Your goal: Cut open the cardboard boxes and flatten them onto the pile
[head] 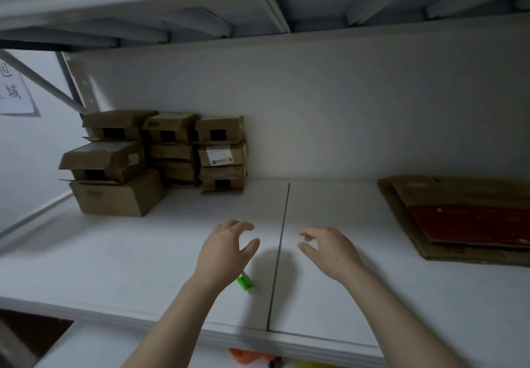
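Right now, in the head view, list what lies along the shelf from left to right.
stack of cardboard boxes → left hand → seam in the shelf board → right hand → pile of flattened cardboard

Held out forward on bare forearms, side by side yet apart, with left hand (pixel 226 248) and right hand (pixel 329 250) palm-down, fingers loosely curled and spread, thumbs turned inward, gripping nothing.
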